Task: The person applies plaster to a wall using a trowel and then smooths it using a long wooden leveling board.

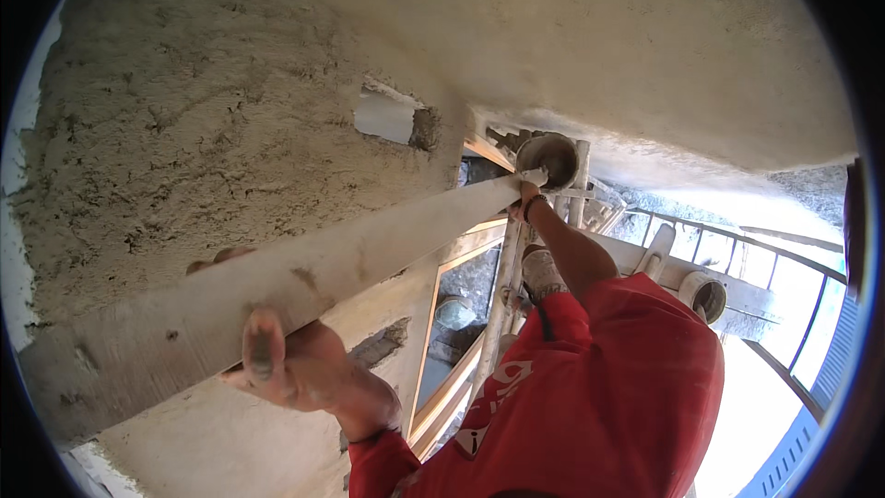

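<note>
A long, pale wooden straightedge (304, 272), smeared with mortar, slants across the rough plastered wall (203, 120). My left hand (309, 364) grips its nearer, wider part, with the thumb on the front face and the fingertips showing over the upper edge. At the narrow-looking far end my right hand (527, 198) is closed around the board, a dark bracelet at its wrist. The straightedge lies close along the wall; whether its whole edge touches the plaster I cannot tell.
A rectangular hole (384, 117) pierces the wall above the board. Beyond my right hand stands a mortar-crusted bucket (548, 161) by scaffold poles (502, 290). Another bucket (702, 295) sits farther right, near a metal railing (737, 232). Openings with wooden frames (426, 350) drop away below.
</note>
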The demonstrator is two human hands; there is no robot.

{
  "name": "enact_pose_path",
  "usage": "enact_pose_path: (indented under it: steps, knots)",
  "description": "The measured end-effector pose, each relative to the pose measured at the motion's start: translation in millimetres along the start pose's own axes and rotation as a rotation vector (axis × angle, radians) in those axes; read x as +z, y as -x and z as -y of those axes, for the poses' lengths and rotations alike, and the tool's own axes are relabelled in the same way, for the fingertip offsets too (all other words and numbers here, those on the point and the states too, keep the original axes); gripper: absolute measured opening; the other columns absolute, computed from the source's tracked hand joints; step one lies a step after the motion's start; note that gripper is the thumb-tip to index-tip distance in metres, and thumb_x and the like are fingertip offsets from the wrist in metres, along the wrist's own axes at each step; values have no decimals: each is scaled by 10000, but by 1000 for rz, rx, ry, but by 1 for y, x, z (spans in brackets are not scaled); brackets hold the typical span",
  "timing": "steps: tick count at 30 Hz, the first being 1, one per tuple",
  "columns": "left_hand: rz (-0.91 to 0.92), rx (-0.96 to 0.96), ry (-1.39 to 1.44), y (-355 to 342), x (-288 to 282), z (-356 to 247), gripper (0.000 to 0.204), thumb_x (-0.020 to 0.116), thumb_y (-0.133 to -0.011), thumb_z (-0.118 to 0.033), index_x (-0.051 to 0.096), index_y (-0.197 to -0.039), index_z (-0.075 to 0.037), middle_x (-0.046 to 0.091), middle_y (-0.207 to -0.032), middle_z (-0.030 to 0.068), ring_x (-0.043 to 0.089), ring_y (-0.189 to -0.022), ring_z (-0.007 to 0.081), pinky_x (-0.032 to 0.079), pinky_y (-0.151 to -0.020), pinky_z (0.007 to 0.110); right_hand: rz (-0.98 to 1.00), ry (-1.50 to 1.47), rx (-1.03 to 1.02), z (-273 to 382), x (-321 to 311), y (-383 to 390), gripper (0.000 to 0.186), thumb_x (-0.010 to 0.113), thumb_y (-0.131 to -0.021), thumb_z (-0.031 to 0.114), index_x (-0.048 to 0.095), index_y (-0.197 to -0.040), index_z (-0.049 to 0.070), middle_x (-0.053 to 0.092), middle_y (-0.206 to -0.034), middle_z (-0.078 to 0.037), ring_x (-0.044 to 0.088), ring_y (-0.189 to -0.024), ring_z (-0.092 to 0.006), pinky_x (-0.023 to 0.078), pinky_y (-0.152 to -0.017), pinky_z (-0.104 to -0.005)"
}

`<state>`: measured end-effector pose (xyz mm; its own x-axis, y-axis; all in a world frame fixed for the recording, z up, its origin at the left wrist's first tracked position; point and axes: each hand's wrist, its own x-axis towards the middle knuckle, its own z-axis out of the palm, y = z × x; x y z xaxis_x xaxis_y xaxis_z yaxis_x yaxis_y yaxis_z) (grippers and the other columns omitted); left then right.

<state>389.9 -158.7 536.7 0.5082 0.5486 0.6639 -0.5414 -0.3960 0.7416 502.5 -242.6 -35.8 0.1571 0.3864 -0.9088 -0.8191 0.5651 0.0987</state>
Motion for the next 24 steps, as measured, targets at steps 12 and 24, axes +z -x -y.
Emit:
enact_pose_path:
  steps: [12, 24]
  knots:
    - [238, 14, 158, 6, -37, 5, 790, 585, -801, -385, 232, -1332, 81, 363, -1287, 232, 417, -1175, 345, 349, -994, 472, 115, -363, -196, -23, 17, 28, 234, 456, -870, 394, 541, -871, 177, 570, -714, -7, 561, -556, -167, 348, -380, -310]
    - [382, -113, -143, 91, -1, 168, 520, 626, -739, -179, 394, -1133, 68, 502, -992, 184, 529, -926, 292, 465, -807, 378, 231, 155, -1029, -32, 25, -89, 596, 695, -648, 477, 571, -1045, 50, 625, -895, -154, 643, -813, -264, 522, -715, -330]
